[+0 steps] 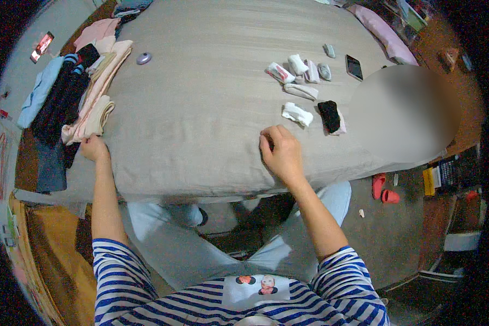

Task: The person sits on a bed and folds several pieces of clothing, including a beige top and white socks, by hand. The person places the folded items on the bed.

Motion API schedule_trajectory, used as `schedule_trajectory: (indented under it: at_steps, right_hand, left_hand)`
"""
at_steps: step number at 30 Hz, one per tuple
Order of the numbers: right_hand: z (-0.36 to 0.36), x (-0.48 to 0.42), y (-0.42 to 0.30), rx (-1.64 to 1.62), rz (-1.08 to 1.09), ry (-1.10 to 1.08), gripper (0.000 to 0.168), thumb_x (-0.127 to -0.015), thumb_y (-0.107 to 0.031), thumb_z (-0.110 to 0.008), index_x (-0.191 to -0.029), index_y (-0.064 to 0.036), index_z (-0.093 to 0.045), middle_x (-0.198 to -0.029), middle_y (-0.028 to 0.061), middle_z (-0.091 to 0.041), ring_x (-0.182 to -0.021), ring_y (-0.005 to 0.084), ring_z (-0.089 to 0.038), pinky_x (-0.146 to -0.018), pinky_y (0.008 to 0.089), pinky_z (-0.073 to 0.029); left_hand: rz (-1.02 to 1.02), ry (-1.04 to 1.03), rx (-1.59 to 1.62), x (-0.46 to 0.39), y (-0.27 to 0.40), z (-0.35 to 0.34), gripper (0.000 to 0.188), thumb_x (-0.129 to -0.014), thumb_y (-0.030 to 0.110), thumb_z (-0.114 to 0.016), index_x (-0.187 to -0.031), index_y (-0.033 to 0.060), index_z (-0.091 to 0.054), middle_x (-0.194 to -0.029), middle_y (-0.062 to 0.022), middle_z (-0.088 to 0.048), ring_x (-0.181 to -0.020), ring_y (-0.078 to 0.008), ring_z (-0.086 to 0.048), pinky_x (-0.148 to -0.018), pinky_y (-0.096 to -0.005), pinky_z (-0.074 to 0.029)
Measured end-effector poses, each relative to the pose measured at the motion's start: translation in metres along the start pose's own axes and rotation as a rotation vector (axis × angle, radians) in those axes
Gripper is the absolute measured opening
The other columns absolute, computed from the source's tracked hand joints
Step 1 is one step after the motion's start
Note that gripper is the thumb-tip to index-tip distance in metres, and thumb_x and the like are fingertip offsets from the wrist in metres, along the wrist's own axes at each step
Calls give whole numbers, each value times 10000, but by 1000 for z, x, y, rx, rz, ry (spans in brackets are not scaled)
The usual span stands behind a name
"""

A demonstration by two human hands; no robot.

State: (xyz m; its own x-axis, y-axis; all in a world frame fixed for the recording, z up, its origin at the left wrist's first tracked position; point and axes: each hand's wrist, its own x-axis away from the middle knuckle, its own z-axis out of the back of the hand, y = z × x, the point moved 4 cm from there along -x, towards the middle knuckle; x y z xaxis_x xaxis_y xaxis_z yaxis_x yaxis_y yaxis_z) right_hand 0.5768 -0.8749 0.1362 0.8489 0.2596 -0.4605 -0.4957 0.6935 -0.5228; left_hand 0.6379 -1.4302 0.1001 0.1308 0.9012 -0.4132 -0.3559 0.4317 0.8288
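At the left edge of the bed (195, 110), my left hand (94, 148) touches the near end of a folded cream cloth (98, 116). Its fingertips meet the fabric, and whether they pinch it is unclear. My right hand (283, 153) rests on the sheet, loosely curled, with nothing visible in it. Just beyond it lie a folded white sock (297, 114) and a black folded sock (329, 116) on top of a pale pink one (342, 124). Farther back are several small folded bundles, among them a white one with red marks (280, 73) and a grey one (324, 71).
Folded clothes line the left side, including dark garments (57, 106) and a light blue one (42, 91). A lilac round object (144, 58) lies near them. A smartphone (354, 67) rests at the right, near a blurred round area. Red slippers (379, 185) are on the floor.
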Motion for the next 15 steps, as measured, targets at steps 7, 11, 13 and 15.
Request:
schedule_trajectory:
  at_steps: [7,11,13,15]
  right_hand:
    - [-1,10,6,-56,-52,107,124,-780,-117,-618,-885,-53,-600,-855,145,-573,-796,334,-590,-687,430,-486]
    - [18,10,10,-11,12,510,209,-730,-55,-617,-939,-43,-604,-975,171,-558,-943,362,-551,-804,460,-450]
    - [23,-3,20,113,-5,571,287,-696,-35,-624,-983,-37,-615,-1057,188,-553,-1020,375,-513,-885,447,-408]
    - [29,-23,28,237,7,593,303,-697,-38,-629,-1000,-45,-626,-1065,178,-574,-1017,364,-527,-915,426,-399]
  left_hand:
    - [-682,-54,-342,83,70,23,374,-738,108,-639,-1077,-36,-573,-1060,-201,-585,-1039,-344,-528,-888,-431,-416]
    - [-774,-354,-451,135,86,27,357,-739,77,-616,-1088,10,-574,-1115,-148,-550,-1072,-327,-499,-883,-437,-405]
    - [-795,-380,-453,147,90,32,337,-740,73,-614,-1071,23,-578,-1110,-140,-546,-1053,-325,-502,-880,-431,-401]
    - [-804,-406,-413,164,92,39,328,-741,67,-614,-1065,30,-579,-1109,-137,-540,-1047,-321,-504,-891,-423,-395]
